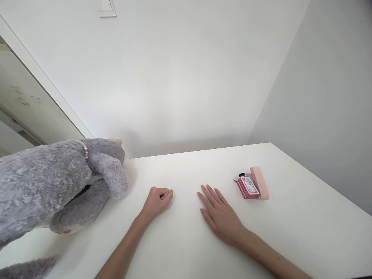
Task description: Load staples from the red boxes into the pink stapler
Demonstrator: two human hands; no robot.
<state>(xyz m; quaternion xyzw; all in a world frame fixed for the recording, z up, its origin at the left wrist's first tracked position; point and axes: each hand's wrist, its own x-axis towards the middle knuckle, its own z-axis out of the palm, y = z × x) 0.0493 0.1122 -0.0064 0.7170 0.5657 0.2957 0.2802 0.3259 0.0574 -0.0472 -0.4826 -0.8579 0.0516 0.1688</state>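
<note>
My left hand (157, 200) rests on its side on the white table (180, 236), curled into a fist, and a small gap shows inside the curled fingers with nothing seen in it. To its right, my right hand (221, 217) lies palm down with the fingers spread. It holds nothing; its palm is hidden. Beyond it to the right is a small stack of red-and-white boxes (248, 187), which neither hand touches. A pink case (259, 183), like a glasses case, stands against the stack's right side.
A small metal and black item (240, 177) lies behind the boxes. A large grey plush toy (49, 182) with a bead necklace (85, 150) takes up the left side. White wall (180, 77) rises along the table's back edge, and a door frame (43, 77) stands at left.
</note>
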